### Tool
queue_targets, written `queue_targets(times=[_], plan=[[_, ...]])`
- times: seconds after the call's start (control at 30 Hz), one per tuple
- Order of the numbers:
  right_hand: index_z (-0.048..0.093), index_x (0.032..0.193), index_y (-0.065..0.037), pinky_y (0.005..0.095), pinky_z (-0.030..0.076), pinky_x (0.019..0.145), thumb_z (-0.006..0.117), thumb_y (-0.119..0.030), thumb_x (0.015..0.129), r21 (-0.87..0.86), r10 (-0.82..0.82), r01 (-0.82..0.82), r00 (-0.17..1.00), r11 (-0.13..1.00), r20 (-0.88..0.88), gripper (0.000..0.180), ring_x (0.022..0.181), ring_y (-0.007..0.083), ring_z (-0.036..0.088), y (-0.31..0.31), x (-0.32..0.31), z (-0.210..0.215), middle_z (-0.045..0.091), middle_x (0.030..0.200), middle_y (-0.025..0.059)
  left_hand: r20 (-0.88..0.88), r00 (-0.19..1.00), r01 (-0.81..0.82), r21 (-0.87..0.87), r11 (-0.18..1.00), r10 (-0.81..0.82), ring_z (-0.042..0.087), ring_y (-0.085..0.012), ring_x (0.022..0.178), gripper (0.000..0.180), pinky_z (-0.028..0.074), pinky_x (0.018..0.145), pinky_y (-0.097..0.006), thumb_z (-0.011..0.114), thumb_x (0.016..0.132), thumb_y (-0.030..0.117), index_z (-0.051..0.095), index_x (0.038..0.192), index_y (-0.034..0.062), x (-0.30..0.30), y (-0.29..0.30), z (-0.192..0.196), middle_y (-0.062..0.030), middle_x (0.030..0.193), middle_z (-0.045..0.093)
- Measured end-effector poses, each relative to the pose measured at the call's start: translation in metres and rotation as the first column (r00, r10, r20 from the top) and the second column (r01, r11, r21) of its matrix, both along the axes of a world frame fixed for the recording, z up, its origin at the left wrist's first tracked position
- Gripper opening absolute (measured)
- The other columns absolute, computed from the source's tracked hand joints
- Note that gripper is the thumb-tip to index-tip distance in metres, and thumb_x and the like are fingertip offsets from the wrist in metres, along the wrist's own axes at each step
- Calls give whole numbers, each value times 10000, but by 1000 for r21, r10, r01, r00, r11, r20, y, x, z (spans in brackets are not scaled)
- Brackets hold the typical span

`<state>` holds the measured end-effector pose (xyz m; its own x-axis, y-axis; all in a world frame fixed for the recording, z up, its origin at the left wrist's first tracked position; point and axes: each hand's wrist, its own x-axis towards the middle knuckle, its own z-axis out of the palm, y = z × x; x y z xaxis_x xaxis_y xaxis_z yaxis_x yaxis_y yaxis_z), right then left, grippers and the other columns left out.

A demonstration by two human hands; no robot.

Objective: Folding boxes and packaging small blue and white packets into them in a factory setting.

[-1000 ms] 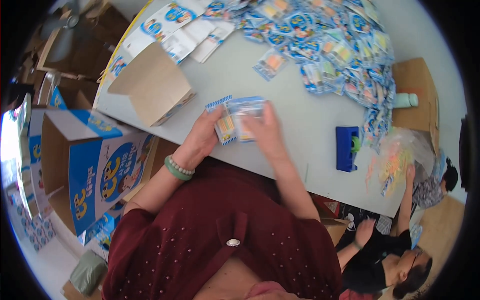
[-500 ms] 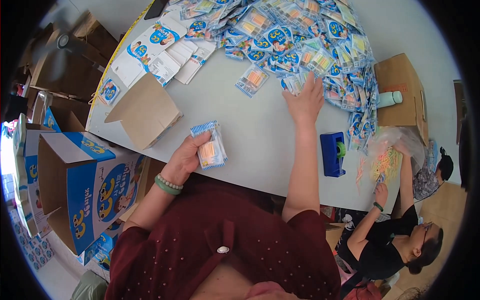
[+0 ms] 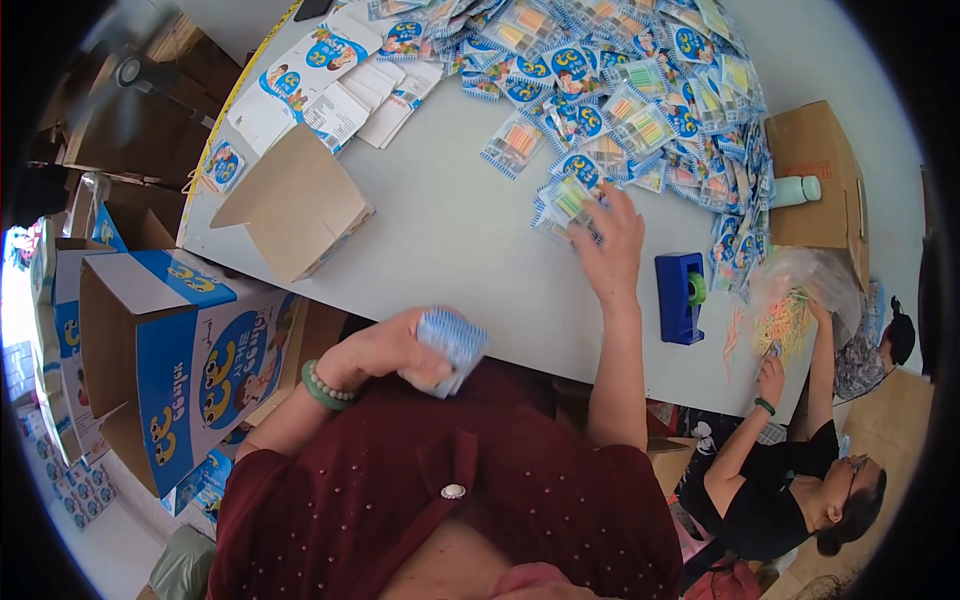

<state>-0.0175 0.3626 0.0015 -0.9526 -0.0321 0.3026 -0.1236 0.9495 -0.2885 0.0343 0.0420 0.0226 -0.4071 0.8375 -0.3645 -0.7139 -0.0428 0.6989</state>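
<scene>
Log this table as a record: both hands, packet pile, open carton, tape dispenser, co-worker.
Left hand: holding blurred packaging, count unclear
Right hand: over packet with yellow-green contents
Packet pile: far side of table, toward right
Open carton: left on table
Tape dispenser: blue, right of right hand
Co-worker: hands at coloured strips

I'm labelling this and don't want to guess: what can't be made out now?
All in the head view:
Packets in the left hand: count unclear; partly covered by that hand, and blurred.
Packet at the right hand: gripped or merely touched; the hand hides the contact.
Dark object, upper left: kind unclear; cut off by the top edge.
Fan: blade shape lost to blur.
</scene>
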Motion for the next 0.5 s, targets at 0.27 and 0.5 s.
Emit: queue_targets(times=[0.27,0.5], plan=[[556,1123,-38,411,457,812,756,-199,677,36,-223,220,962,975,157,514,948,317,581,-20,-8,0,593,1040,150,188,820,-520,-151,840,541,680,-216,902,407,574,801,-361,687,863,219,558,1180,0,-34,-6,-34,-106,1048,666],[515,963,-31,312,465,749,766,-174,704,-691,-330,402,912,601,243,388,780,194,570,6,1,-3,576,871,97,467,691,-641,45,766,551,673,-289,939,400,562,855,-422,661,880,202,547,1193,-20,-46,-6,-36,-154,1088,657]])
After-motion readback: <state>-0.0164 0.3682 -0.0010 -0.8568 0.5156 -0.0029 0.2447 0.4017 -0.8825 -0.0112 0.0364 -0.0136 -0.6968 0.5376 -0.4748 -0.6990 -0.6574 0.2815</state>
